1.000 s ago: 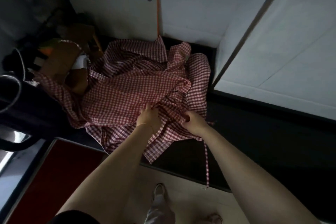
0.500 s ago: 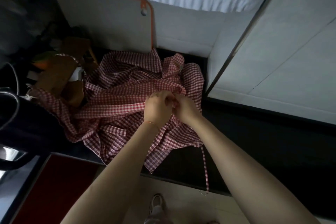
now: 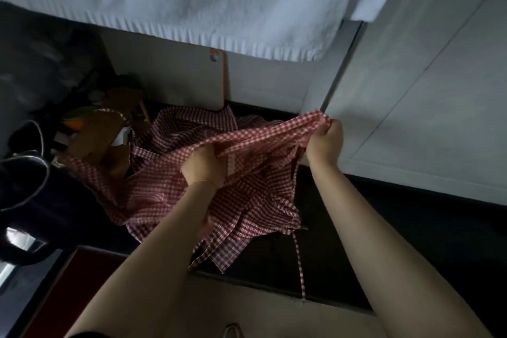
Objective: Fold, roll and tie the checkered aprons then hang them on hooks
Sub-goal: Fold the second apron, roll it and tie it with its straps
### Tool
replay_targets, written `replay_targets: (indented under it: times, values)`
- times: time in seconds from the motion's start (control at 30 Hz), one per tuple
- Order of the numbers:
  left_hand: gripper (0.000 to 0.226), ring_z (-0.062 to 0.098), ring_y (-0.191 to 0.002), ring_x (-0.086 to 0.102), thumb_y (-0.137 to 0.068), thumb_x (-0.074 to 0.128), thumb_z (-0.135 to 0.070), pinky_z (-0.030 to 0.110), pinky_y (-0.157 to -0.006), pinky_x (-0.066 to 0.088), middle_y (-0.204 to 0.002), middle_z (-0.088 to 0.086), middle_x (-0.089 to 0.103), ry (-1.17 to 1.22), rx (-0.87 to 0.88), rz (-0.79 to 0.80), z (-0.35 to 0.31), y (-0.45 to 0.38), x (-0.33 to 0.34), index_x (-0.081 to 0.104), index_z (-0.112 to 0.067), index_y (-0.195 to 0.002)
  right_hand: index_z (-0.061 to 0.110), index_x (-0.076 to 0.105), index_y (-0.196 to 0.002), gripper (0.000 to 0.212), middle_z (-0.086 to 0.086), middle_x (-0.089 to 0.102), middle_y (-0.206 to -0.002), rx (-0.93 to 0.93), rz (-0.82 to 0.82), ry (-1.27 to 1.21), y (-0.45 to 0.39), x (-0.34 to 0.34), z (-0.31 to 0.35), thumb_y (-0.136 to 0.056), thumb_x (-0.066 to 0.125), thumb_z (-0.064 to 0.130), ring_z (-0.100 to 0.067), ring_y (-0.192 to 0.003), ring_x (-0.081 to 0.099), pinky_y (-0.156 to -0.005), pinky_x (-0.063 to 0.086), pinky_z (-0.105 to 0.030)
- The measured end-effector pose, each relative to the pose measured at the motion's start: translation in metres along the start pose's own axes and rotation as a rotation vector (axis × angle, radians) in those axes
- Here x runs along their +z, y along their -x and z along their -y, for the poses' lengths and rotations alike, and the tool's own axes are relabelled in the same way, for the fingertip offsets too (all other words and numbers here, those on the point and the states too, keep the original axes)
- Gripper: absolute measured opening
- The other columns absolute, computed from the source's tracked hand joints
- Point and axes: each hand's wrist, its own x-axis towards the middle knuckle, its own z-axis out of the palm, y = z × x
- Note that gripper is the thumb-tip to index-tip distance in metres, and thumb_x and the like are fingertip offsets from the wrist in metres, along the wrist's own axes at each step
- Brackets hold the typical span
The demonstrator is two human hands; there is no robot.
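A heap of red-and-white checkered aprons (image 3: pixel 170 195) lies crumpled on a dark counter (image 3: pixel 343 269). My left hand (image 3: pixel 203 167) grips a gathered edge of the top apron near the middle of the heap. My right hand (image 3: pixel 325 143) grips the same edge further right and holds it lifted, so a band of cloth (image 3: pixel 263 136) stretches taut between the two hands. A thin apron tie (image 3: pixel 300 266) hangs down over the counter's front edge.
A white towel (image 3: pixel 205 0) hangs above the counter. A white board with an orange rim (image 3: pixel 223 82) leans against the back wall. Brown cardboard and clutter (image 3: pixel 101 129) sit at the left, with a dark bag (image 3: pixel 24 200) beside them. White panels (image 3: pixel 425 104) rise at the right.
My hands were together on the heap; the right one has pulled up and to the right, stretching an apron edge between them. The view has tilted upward, showing the towel.
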Motion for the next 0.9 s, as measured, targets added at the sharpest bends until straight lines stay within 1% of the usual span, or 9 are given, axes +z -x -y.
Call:
replay_targets:
  times: [0.1, 0.17, 0.3, 0.37, 0.43, 0.47, 0.6, 0.77, 0.9]
  values:
    - [0.031, 0.038, -0.105, 0.063, -0.090, 0.055, -0.024, 0.040, -0.081, 0.050, -0.111, 0.016, 0.069, 0.140, 0.107, -0.087, -0.039, 0.001, -0.031, 0.067, -0.019, -0.118, -0.005, 0.060, -0.105, 0.025, -0.024, 0.055, -0.117, -0.155, -0.086, 0.160, -0.014, -0.028, 0.014, -0.099, 0.047, 0.015, -0.037, -0.110, 0.054, -0.091, 0.041, -0.038]
    - [0.025, 0.040, -0.102, 0.063, -0.090, 0.058, -0.023, 0.041, -0.080, 0.050, -0.108, 0.019, 0.070, 0.226, 0.192, -0.100, -0.067, 0.002, -0.051, 0.069, -0.014, -0.110, 0.003, 0.063, -0.111, 0.031, -0.022, 0.051, -0.129, -0.281, -0.019, 0.419, -0.020, -0.046, 0.023, -0.089, 0.060, 0.024, -0.037, -0.123, 0.046, -0.096, 0.041, -0.040]
    - [0.029, 0.034, -0.106, 0.064, -0.085, 0.058, -0.006, 0.038, -0.090, 0.051, -0.112, 0.013, 0.072, 0.309, 0.513, 0.055, -0.122, 0.017, -0.081, 0.073, -0.012, -0.109, 0.033, 0.040, -0.147, 0.088, -0.005, 0.028, -0.159, -0.497, 0.490, 0.592, -0.012, -0.081, 0.052, -0.071, 0.083, 0.043, -0.026, -0.146, 0.023, -0.115, 0.026, -0.049]
    - [0.032, 0.028, -0.105, 0.063, -0.083, 0.054, 0.000, 0.034, -0.091, 0.050, -0.111, 0.009, 0.072, 0.349, 0.620, 0.115, -0.146, 0.028, -0.089, 0.074, -0.011, -0.106, 0.029, 0.058, -0.132, 0.063, -0.006, 0.048, -0.147, -0.465, 0.639, 0.624, -0.003, -0.089, 0.060, -0.075, 0.081, 0.038, -0.026, -0.137, 0.040, -0.111, 0.033, -0.045]
    - [0.030, 0.024, -0.100, 0.063, -0.085, 0.052, 0.001, 0.028, -0.088, 0.049, -0.107, 0.007, 0.072, 0.404, 0.676, 0.088, -0.169, 0.042, -0.095, 0.074, -0.011, -0.102, 0.018, 0.067, -0.101, 0.018, -0.007, 0.066, -0.116, -0.414, 0.555, 0.643, -0.002, -0.107, 0.057, -0.086, 0.065, 0.028, -0.028, -0.111, 0.060, -0.091, 0.046, -0.034]
    - [0.029, 0.022, -0.097, 0.063, -0.086, 0.052, 0.000, 0.026, -0.084, 0.049, -0.104, 0.007, 0.072, 0.417, 0.686, 0.071, -0.179, 0.047, -0.098, 0.073, -0.011, -0.101, 0.016, 0.066, -0.095, 0.013, -0.008, 0.068, -0.109, -0.386, 0.474, 0.653, -0.005, -0.119, 0.053, -0.089, 0.058, 0.024, -0.028, -0.102, 0.064, -0.083, 0.049, -0.032]
    - [0.021, 0.021, -0.092, 0.062, -0.090, 0.053, -0.009, 0.027, -0.079, 0.049, -0.101, 0.006, 0.070, 0.344, 0.682, 0.053, -0.211, 0.068, -0.102, 0.072, -0.013, -0.099, 0.013, 0.069, -0.108, 0.024, -0.010, 0.068, -0.112, -0.257, 0.169, 0.798, -0.031, -0.193, 0.035, -0.090, 0.052, 0.016, -0.030, -0.103, 0.065, -0.078, 0.049, -0.032]
    - [0.007, 0.017, -0.080, 0.059, -0.090, 0.064, -0.028, 0.025, -0.068, 0.047, -0.093, 0.004, 0.069, 0.305, 0.699, 0.050, -0.273, 0.116, -0.097, 0.068, -0.023, -0.089, 0.006, 0.063, -0.103, 0.021, -0.015, 0.065, -0.110, -0.202, -0.169, 0.809, -0.070, -0.313, 0.025, -0.095, 0.044, 0.007, -0.033, -0.097, 0.065, -0.070, 0.042, -0.031]
    - [0.035, 0.008, -0.079, 0.058, -0.079, 0.071, -0.059, 0.024, -0.063, 0.043, -0.085, -0.010, 0.063, 0.334, 0.823, 0.134, -0.343, 0.167, -0.102, 0.066, -0.027, -0.093, 0.000, 0.058, -0.113, 0.024, -0.019, 0.048, -0.129, -0.204, -0.516, 0.605, -0.096, -0.412, 0.041, -0.097, 0.040, 0.003, -0.039, -0.096, 0.063, -0.076, 0.045, -0.039]
